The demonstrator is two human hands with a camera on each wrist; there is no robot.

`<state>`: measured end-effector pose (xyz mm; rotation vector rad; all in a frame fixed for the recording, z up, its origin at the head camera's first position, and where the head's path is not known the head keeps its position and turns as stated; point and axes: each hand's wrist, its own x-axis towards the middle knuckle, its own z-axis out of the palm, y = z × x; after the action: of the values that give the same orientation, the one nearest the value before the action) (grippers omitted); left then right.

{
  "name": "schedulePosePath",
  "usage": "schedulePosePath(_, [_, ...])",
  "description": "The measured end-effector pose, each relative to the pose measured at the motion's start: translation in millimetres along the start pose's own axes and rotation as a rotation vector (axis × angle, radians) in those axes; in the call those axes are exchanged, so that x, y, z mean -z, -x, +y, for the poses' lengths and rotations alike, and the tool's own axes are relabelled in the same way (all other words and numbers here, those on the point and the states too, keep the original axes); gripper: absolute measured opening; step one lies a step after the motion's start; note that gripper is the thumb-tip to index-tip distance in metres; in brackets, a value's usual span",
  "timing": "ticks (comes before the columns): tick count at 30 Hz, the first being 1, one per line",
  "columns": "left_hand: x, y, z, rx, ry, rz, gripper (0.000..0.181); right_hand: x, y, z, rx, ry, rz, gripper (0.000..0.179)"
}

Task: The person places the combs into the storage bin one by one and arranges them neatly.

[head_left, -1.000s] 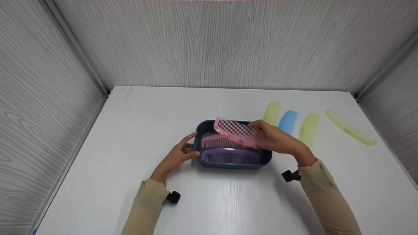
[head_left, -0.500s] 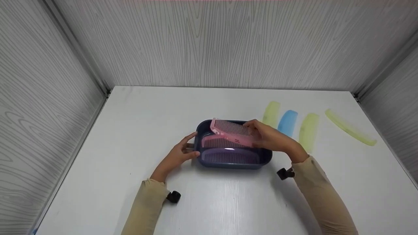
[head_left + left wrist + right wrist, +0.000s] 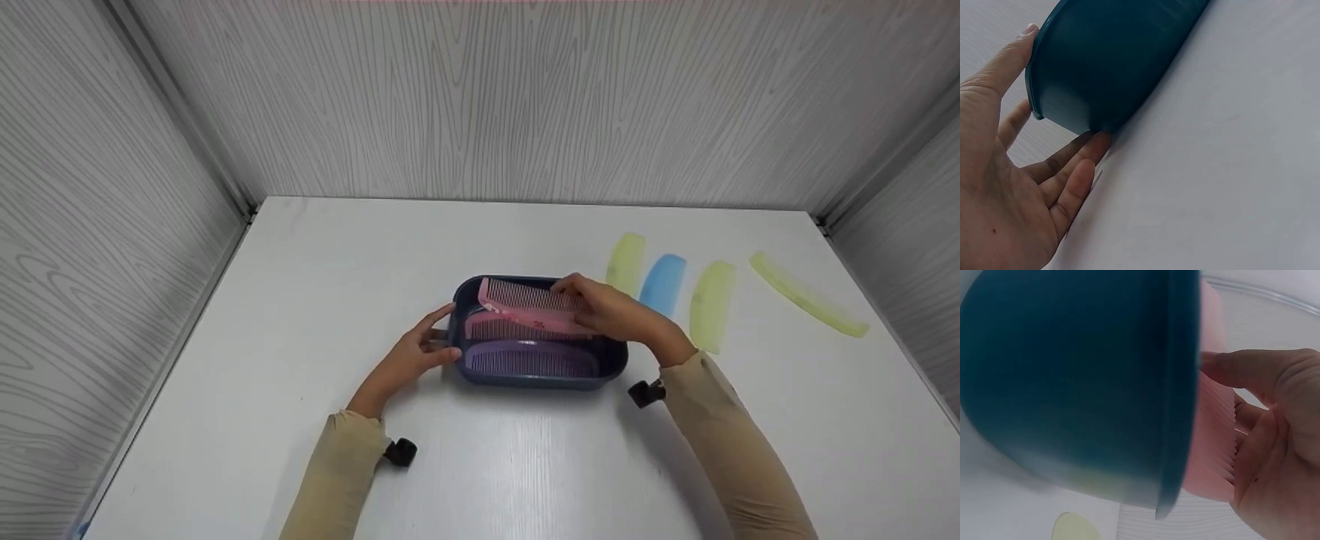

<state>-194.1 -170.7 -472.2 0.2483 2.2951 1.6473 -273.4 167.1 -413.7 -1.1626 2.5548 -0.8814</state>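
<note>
A dark blue basin (image 3: pixel 540 382) stands on the table, holding a purple comb (image 3: pixel 532 361) and a pink comb (image 3: pixel 491 327). With fingers spread, my left hand (image 3: pixel 405 361) rests against the basin's left end, thumb and fingertips at the rim in the left wrist view. My right hand (image 3: pixel 616 309) pinches a second pink comb (image 3: pixel 517 295) by its right end, teeth pointing to the far side. That comb lies low over the basin, overlapping the first pink one. In the right wrist view, the basin wall (image 3: pixel 1078 382) hides part of the held comb (image 3: pixel 1214 433).
To the right of the basin lie a pale green comb (image 3: pixel 625 262), a blue comb (image 3: pixel 664 283), another pale green comb (image 3: pixel 712 304) and a yellow-green comb (image 3: pixel 806 298) farthest right. Wood-grain panels (image 3: pixel 450 105) stand behind and on both sides of the white table (image 3: pixel 337 255).
My right hand has moved left and lowered the pink comb into the basin's outline, its tip dropping from above the rim. My left hand has stayed at the basin's end.
</note>
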Motion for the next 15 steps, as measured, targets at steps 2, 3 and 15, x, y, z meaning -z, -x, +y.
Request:
schedulePosePath(2, [-0.2, 2.8, 4.0, -0.011, 0.012, -0.003, 0.083, 0, -2.2, 1, -0.011, -0.006, -0.001, 0.04])
schedulePosePath(3, [-0.2, 3.0, 3.0, -0.015, 0.021, -0.003, 0.083, 0, -3.5, 2, -0.019, -0.011, -0.001, 0.04])
schedulePosePath(15, [0.9, -6.8, -22.6, -0.036, 0.021, 0.01, 0.081, 0, -13.4, 6, -0.074, 0.072, 0.005, 0.033])
